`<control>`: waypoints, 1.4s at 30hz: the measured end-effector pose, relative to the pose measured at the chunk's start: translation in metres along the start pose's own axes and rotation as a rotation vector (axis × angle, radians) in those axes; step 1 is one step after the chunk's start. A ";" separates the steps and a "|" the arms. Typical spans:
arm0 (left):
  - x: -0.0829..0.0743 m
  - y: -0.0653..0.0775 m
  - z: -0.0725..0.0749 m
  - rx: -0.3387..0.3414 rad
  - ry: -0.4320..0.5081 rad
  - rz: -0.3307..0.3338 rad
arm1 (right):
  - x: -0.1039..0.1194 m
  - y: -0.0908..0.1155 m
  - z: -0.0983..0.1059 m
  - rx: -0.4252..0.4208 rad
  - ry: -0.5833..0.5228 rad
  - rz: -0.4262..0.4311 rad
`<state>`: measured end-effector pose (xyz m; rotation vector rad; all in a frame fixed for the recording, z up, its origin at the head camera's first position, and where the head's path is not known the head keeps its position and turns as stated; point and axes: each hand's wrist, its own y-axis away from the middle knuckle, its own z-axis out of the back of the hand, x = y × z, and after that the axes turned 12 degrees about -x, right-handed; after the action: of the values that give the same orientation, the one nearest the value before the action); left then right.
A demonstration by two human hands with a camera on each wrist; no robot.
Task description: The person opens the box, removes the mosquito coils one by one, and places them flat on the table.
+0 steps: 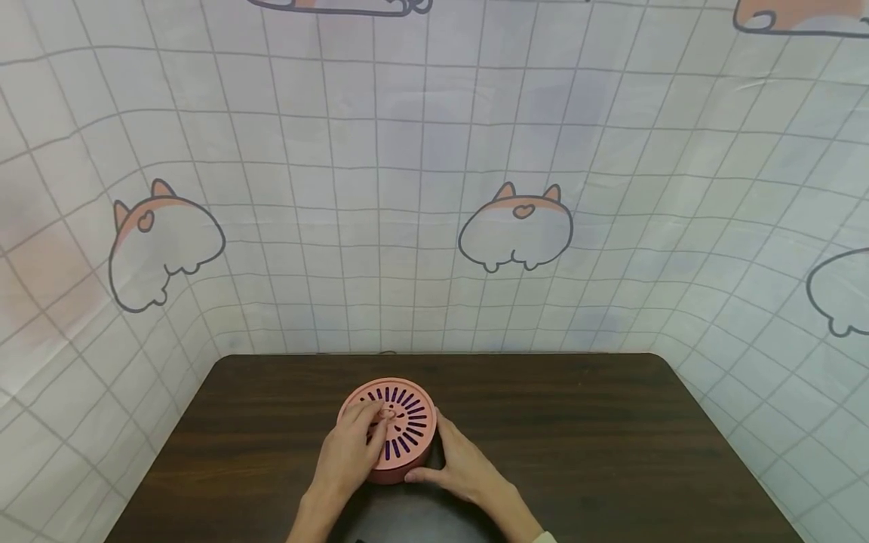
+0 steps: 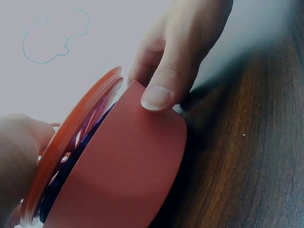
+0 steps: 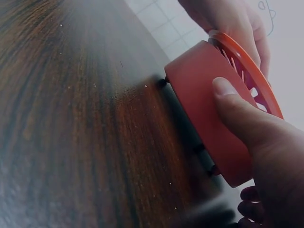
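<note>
I'm centring the clock on the box [image 1: 392, 477]: it sits on the table [image 1: 577, 430], lid [image 1: 417, 426] above it, gap between. Left hand [image 1: 348, 450] on the lid from 8; right hand [image 1: 468, 466] against the box around 4. Sheet [image 1: 407, 264] behind the table at 12.

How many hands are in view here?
2: the bare left hand grips the round pink slotted lid near its centre; the bare right hand holds the side of the round pink container.

In the grip, a pink radially slotted lid [image 1: 406, 424], reddish base [image 2: 123, 152], perhaps navy lining [image 2: 51, 202]; beneath, wood-grained brown table [image 1: 577, 437].
</note>
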<state>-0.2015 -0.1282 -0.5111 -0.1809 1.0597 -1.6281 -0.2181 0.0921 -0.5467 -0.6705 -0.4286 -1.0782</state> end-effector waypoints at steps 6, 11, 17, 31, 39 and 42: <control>-0.001 0.002 -0.003 -0.021 0.005 -0.011 | -0.001 0.000 -0.003 0.007 -0.022 -0.026; -0.002 0.001 -0.003 -0.012 0.006 0.013 | -0.001 -0.002 -0.005 0.001 -0.037 -0.036; -0.002 0.001 -0.003 -0.003 0.008 0.021 | -0.001 -0.002 -0.006 -0.001 -0.062 -0.053; -0.003 0.001 -0.003 0.000 0.009 0.061 | -0.002 -0.003 -0.007 -0.028 -0.065 0.011; -0.004 0.000 -0.001 -0.007 0.020 0.066 | -0.003 -0.003 -0.008 -0.029 -0.055 0.010; -0.004 0.000 -0.003 -0.016 0.016 0.072 | -0.003 -0.003 -0.008 -0.031 -0.056 0.013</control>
<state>-0.2014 -0.1234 -0.5114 -0.1391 1.0804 -1.5590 -0.2221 0.0878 -0.5533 -0.7312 -0.4565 -1.0576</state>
